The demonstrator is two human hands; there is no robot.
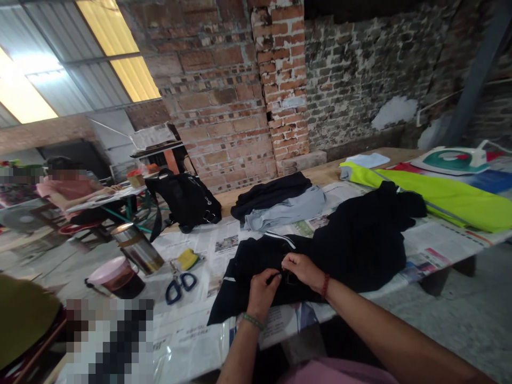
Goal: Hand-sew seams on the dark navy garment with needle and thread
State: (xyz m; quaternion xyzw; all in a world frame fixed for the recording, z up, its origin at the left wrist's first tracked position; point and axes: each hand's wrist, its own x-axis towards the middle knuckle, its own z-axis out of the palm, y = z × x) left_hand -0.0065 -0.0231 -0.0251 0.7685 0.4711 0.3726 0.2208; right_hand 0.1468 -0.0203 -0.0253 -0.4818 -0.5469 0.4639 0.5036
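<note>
A black garment with white stripes lies bunched on the newspaper-covered table in front of me. My left hand, with a green bracelet at the wrist, pinches its cloth near the front edge. Close beside it, my right hand, wearing a red bead bracelet, is also closed on the cloth, thumb and fingers together. A small dark detail between the fingertips is too unclear to name. Left of the garment lie scissors with dark blue handles and a yellow cloth or sponge by their blades.
A lidded cup of dark liquid and a steel tumbler stand at the left. Behind are a black bag and folded clothes. A neon-yellow garment and an iron lie right. Another person sits far left.
</note>
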